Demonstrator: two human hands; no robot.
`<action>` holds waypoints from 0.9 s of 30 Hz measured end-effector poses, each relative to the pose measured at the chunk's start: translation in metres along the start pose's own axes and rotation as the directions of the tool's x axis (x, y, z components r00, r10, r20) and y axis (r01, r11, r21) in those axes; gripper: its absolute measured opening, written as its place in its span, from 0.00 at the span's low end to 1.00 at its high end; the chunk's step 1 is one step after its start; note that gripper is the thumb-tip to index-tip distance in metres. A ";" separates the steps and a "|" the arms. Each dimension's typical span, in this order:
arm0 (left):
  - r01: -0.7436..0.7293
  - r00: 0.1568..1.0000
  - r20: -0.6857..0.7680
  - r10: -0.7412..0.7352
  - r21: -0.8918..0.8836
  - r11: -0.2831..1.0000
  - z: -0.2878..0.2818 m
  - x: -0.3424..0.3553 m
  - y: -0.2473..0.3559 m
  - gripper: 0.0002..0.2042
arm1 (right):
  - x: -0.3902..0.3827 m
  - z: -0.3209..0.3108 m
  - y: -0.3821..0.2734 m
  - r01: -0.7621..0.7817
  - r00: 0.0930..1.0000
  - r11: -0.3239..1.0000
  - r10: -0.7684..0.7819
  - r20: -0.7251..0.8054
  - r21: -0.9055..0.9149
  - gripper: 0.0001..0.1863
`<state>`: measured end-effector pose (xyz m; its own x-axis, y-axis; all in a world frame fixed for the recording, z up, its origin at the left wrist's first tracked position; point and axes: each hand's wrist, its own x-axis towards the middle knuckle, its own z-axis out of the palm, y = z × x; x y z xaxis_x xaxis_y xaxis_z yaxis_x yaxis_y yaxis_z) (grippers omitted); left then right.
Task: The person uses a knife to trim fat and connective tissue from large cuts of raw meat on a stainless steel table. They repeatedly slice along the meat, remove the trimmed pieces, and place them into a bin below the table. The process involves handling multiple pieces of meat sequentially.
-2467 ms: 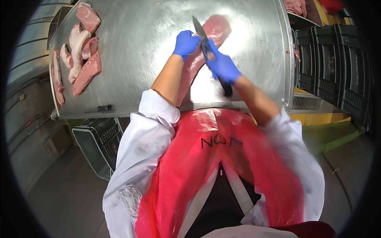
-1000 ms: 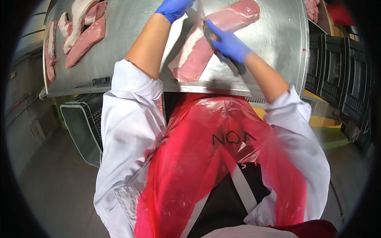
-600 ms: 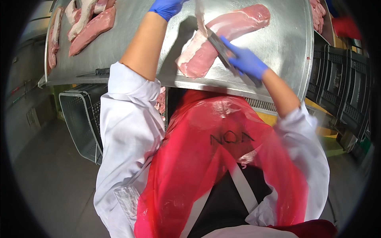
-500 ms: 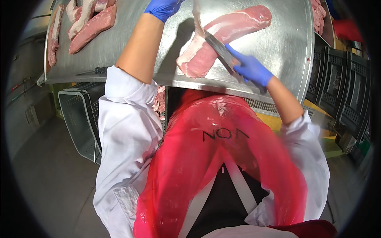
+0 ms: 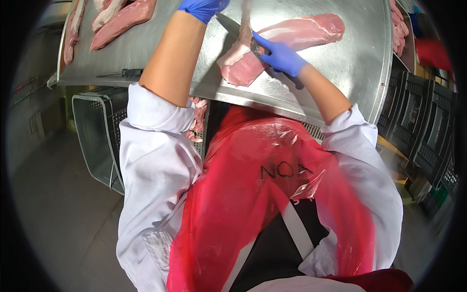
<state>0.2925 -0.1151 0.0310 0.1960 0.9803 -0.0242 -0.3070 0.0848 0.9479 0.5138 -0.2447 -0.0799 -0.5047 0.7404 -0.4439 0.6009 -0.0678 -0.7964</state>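
My left hand (image 5: 203,9), in a blue glove, is cut off by the top edge, its fingertips out of view. Beside it a pale strip (image 5: 245,19) rises from a long piece of pink meat (image 5: 311,31) lying diagonally on the steel table (image 5: 367,73). My right hand (image 5: 279,57), also gloved, grips a knife (image 5: 297,82), index finger stretched toward the base of the strip, the blade partly hidden over the meat.
More meat cuts (image 5: 119,29) lie at the table's left, near a second knife (image 5: 131,73) by the front edge. Grey crates (image 5: 95,141) stand below left, one holding meat scraps (image 5: 197,119); dark crates (image 5: 418,126) stand right. A bin of meat (image 5: 398,27) is top right.
Since the oldest frame, my left hand has left the meat and risen, and a strip stands up from it. In the last half second my right hand moved up and left with the knife.
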 end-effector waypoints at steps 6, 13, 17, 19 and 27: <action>-0.038 0.989 -0.145 0.039 0.012 0.999 -0.058 -0.016 0.029 0.07 | -0.064 0.009 0.017 -0.030 0.991 0.999 0.033 0.128 -0.027 0.38; -0.130 0.985 -0.135 0.106 -0.183 0.974 -0.052 -0.025 0.064 0.07 | -0.021 0.034 -0.015 -0.012 0.989 0.988 0.035 0.147 -0.157 0.39; -0.178 0.957 -0.263 0.124 -0.193 0.965 -0.048 -0.052 0.096 0.06 | -0.024 0.046 -0.003 0.078 0.985 0.994 -0.065 0.157 -0.074 0.35; -0.159 0.980 -0.163 0.118 -0.265 0.951 -0.030 -0.029 0.087 0.06 | 0.030 0.055 -0.008 0.149 0.982 0.955 -0.173 -0.073 -0.256 0.34; -0.288 0.955 -0.147 0.259 -0.236 0.928 -0.010 -0.031 0.181 0.05 | -0.017 0.072 -0.015 0.246 0.969 0.959 -0.239 0.069 -0.141 0.35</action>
<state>0.2218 -0.1286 0.2000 -0.0297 0.9840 0.1755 -0.5611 -0.1617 0.8118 0.4685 -0.3045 -0.0897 -0.6749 0.6875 -0.2681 0.5392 0.2113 -0.8153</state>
